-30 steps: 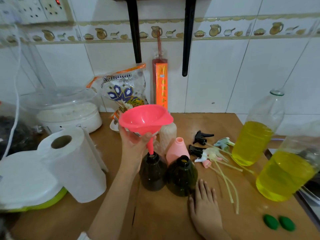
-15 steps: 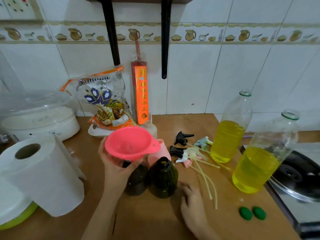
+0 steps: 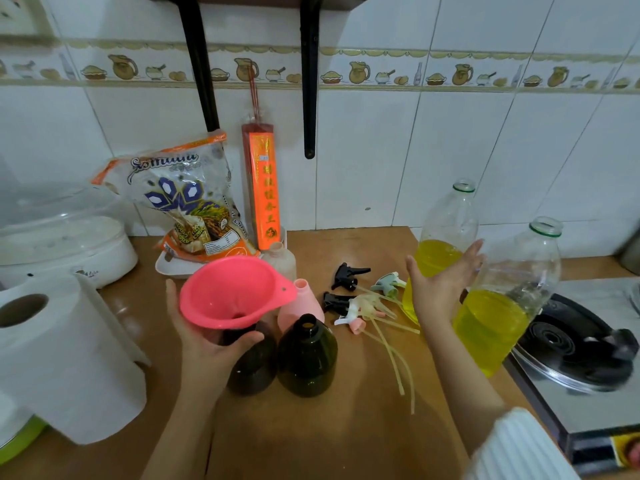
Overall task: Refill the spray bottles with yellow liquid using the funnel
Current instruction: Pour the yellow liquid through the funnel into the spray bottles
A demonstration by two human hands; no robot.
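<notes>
Head view: the pink funnel [image 3: 231, 292] is held at its underside by the left hand [image 3: 207, 344] over a dark spray bottle [image 3: 254, 367] whose neck is hidden. The right hand [image 3: 438, 289] is seen with fingers spread, released, before the nearer bottle of yellow liquid [image 3: 502, 306]; contact cannot be made out.

The funnel [image 3: 232, 292] is smooth pink plastic with a soft sheen. Two dark spray bottles [image 3: 306, 358] look like glossy tinted plastic. The big bottles [image 3: 509, 299] of yellow liquid are clear plastic. The tabletop [image 3: 346, 438] is matt brown wood. The paper roll [image 3: 65, 358] is soft white paper, and the wall tiles [image 3: 363, 150] are glossy.
</notes>
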